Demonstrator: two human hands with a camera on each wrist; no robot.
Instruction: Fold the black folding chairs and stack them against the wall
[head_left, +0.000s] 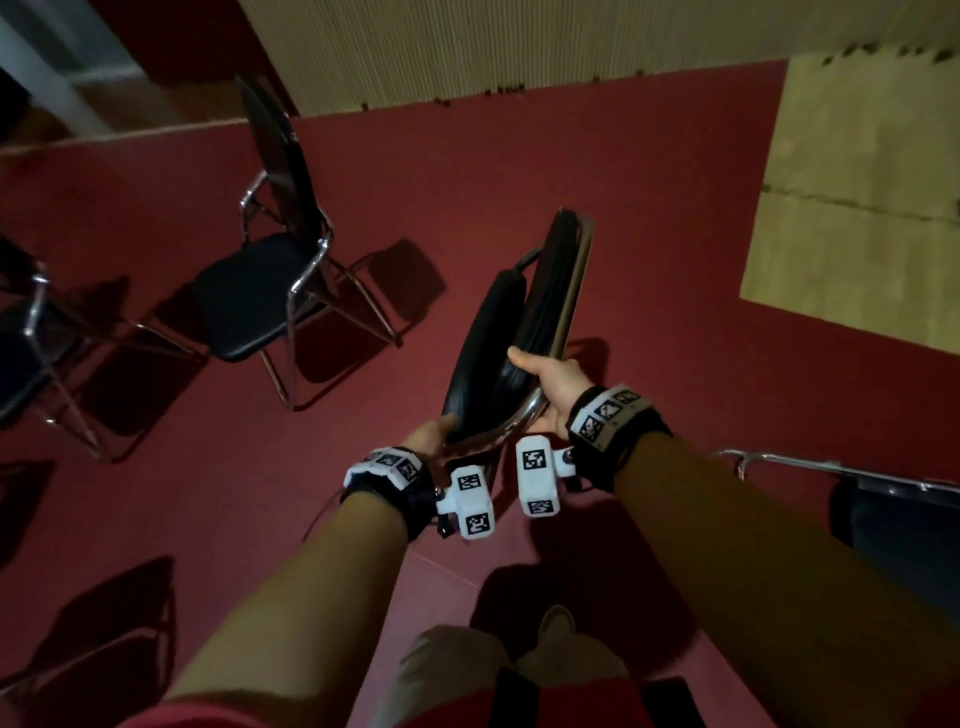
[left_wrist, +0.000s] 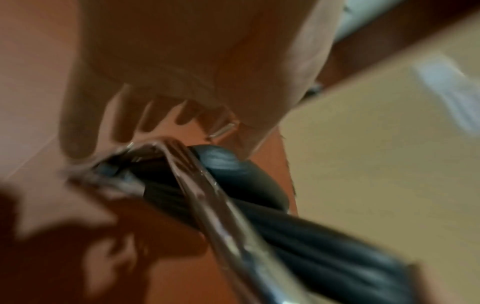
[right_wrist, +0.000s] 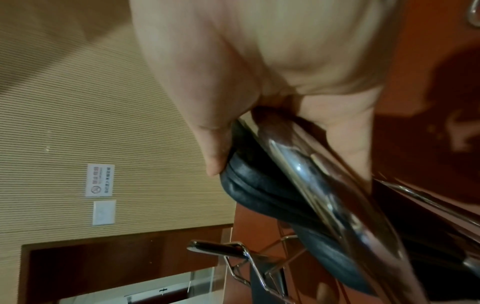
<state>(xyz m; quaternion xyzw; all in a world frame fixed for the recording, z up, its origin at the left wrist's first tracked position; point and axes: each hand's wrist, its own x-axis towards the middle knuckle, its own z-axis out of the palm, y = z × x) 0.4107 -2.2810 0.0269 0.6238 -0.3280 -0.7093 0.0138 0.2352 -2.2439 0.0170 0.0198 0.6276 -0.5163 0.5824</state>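
Observation:
I hold a folded black chair (head_left: 519, 332) on edge above the red carpet, its seat pad and backrest pressed together in a chrome frame. My right hand (head_left: 550, 384) grips the frame's upper bend, thumb (right_wrist: 213, 148) on the black pad (right_wrist: 259, 191) and fingers curled round the chrome tube (right_wrist: 306, 170). My left hand (head_left: 431, 434) holds the chair's lower corner at the chrome bend (left_wrist: 166, 150); its view is blurred and its fingertips are hidden under the chair in the head view. An unfolded black chair (head_left: 260, 291) stands to the left.
Another unfolded chair (head_left: 26, 338) stands at the far left edge. A chrome-framed black chair (head_left: 883, 493) lies low at the right. The beige slatted wall (head_left: 467, 47) runs along the far side, with a sign (right_wrist: 100, 180) on it. A beige block (head_left: 857, 182) stands at the right.

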